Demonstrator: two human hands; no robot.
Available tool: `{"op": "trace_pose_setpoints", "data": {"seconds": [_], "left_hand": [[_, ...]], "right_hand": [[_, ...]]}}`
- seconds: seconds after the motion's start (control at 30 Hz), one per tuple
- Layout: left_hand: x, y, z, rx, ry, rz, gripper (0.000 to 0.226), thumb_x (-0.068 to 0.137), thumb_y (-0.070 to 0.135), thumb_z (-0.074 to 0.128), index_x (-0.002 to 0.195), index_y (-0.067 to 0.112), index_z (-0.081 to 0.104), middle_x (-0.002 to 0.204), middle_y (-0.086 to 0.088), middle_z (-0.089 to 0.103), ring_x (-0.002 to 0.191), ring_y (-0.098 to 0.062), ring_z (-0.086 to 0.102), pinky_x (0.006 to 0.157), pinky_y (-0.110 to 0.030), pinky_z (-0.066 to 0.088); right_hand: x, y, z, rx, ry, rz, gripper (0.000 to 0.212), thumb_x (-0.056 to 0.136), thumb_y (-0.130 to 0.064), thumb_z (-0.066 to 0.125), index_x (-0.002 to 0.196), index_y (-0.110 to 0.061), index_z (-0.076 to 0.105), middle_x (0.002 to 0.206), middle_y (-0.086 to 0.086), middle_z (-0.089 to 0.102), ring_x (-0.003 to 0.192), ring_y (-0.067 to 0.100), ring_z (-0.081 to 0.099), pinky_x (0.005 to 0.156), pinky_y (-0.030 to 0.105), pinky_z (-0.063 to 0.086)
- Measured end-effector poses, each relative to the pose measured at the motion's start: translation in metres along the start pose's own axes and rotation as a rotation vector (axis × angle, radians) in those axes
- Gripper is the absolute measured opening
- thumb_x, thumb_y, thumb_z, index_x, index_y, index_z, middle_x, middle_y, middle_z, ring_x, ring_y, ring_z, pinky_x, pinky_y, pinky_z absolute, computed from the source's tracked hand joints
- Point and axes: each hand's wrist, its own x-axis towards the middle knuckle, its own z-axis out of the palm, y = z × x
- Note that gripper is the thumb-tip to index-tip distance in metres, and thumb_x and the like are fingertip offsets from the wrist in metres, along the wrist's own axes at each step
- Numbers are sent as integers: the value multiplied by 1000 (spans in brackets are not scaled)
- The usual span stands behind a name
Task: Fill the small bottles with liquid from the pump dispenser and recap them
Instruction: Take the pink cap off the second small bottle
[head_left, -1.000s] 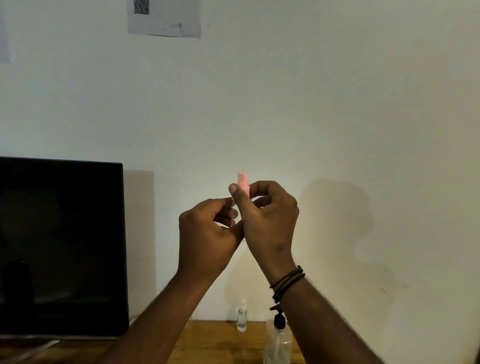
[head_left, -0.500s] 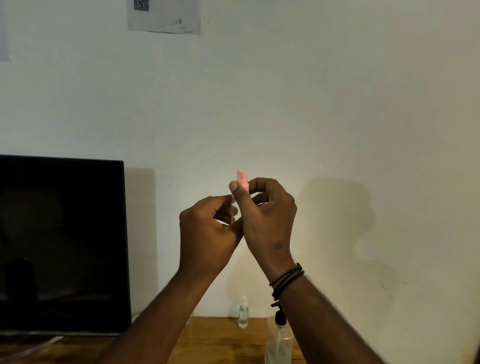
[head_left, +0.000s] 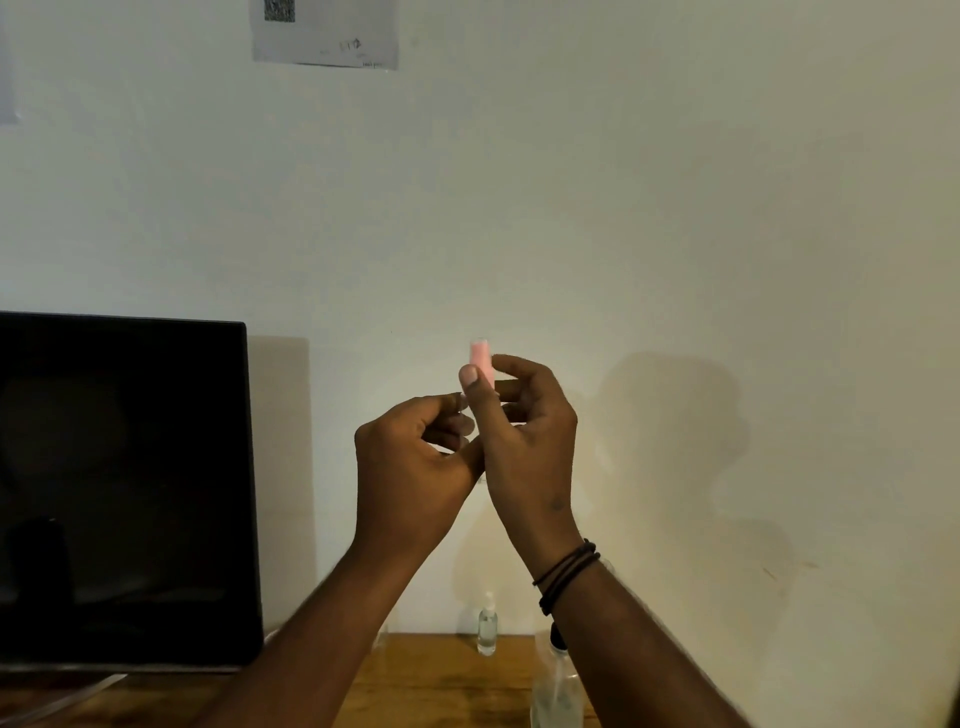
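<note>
A pale wall (head_left: 675, 208) filled most of the view, and the person's shadow fell on it to the right of the raised hands. At the left stood a large dark monitor (head_left: 119, 488), its screen blank and showing only dim reflections, resting on a wooden table (head_left: 426, 680) that showed only along the bottom edge. High on the wall hung a sheet of paper (head_left: 324, 31) with a square code printed at its upper left and some small marks lower down, too blurred to read; the edge of a second sheet (head_left: 8, 78) showed at the far left. Both forearms rose from the bottom of the frame to the middle. The right hand (head_left: 524, 447), with dark cord bracelets (head_left: 566, 571) round its wrist, pinched a small pink-capped bottle (head_left: 480, 358) between thumb and curled fingers, held upright in front of the wall, well above the table; only its pink top stood clear of the fingers and no label could be made out on it. The left hand (head_left: 410, 467) was just beside the right, touching it at the thumb base, its fingers curled toward the lower part of the bottle; whether they actually gripped it could not be told, since the right hand hid that part. On the table below, the clear pump dispenser (head_left: 558, 696) with a dark pump head stood partly behind the right forearm. Left of it, near the wall, stood another small clear bottle (head_left: 487, 626), upright and capped, with no readable label.
</note>
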Motion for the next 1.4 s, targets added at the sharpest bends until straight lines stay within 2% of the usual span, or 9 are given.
{"op": "trace_pose_setpoints", "data": {"seconds": [0.3, 0.4, 0.53, 0.7, 0.83, 1.0, 1.2, 1.3, 1.4], "left_hand": [[-2, 0, -1, 10, 5, 19, 34, 81, 23, 85, 111, 8, 79, 91, 8, 74, 76, -5, 70, 72, -16, 57], [-2, 2, -2, -10, -9, 15, 42, 80, 34, 80, 112, 8, 79, 91, 9, 73, 75, -6, 70, 72, -12, 56], [-4, -1, 0, 18, -30, 4, 29, 80, 14, 87, 107, 5, 79, 92, 0, 77, 75, -2, 67, 68, 0, 50], [-4, 3, 0, -3, -29, 21, 35, 82, 27, 81, 110, 7, 79, 93, 2, 76, 76, -3, 67, 70, -7, 52], [-4, 5, -3, -50, -44, -6, 52, 77, 45, 68, 111, 7, 78, 91, 7, 74, 77, -4, 69, 74, -1, 52], [-7, 6, -3, -15, -41, -43, 56, 75, 52, 65, 104, 7, 79, 89, 11, 71, 73, -1, 66, 70, -2, 46], [-7, 0, 0, 45, -43, -23, 27, 81, 13, 85, 107, 7, 79, 94, -1, 78, 77, -3, 67, 70, -10, 53], [-9, -4, 0, 47, -57, -13, 32, 81, 9, 86, 112, 7, 78, 95, 2, 77, 77, -2, 67, 69, -3, 53], [-10, -4, 1, 61, -50, -2, 27, 80, 8, 86, 105, 5, 79, 90, 8, 72, 73, 1, 64, 67, 3, 47]], "right_hand": [[-5, 6, 5, 20, 25, -40, 16, 101, -27, 65, 96, -15, 72, 84, -13, 71, 83, 5, 67, 68, 14, 50], [-5, 3, 4, 37, 8, -41, 20, 105, -25, 58, 102, -14, 74, 88, -10, 72, 84, 2, 65, 70, 13, 49], [-6, 2, 5, 7, 43, -76, 19, 94, -37, 74, 100, -23, 62, 87, -17, 67, 85, 7, 65, 68, 18, 52], [-4, 5, 5, 9, 45, -79, 14, 99, -30, 67, 95, -17, 66, 84, -14, 67, 81, 4, 65, 68, 12, 49], [-6, 3, 4, -13, 9, -44, 20, 103, -34, 60, 108, -19, 73, 98, -11, 72, 93, 5, 67, 71, 13, 49], [-1, -10, 0, -35, 62, -115, 53, 84, -36, 86, 126, -36, 54, 107, -15, 67, 92, 8, 68, 72, 15, 55], [-4, 0, 3, -194, 101, -314, 24, 95, -24, 72, 118, -26, 67, 99, -10, 71, 90, 8, 67, 75, 10, 47], [-7, 4, 4, -239, 92, -356, 33, 99, -28, 52, 128, -24, 68, 100, -11, 71, 94, 10, 65, 79, 18, 49], [-7, 3, 4, -272, 76, -357, 36, 98, -39, 60, 131, -27, 67, 103, -11, 69, 94, 9, 64, 79, 18, 50]]}}
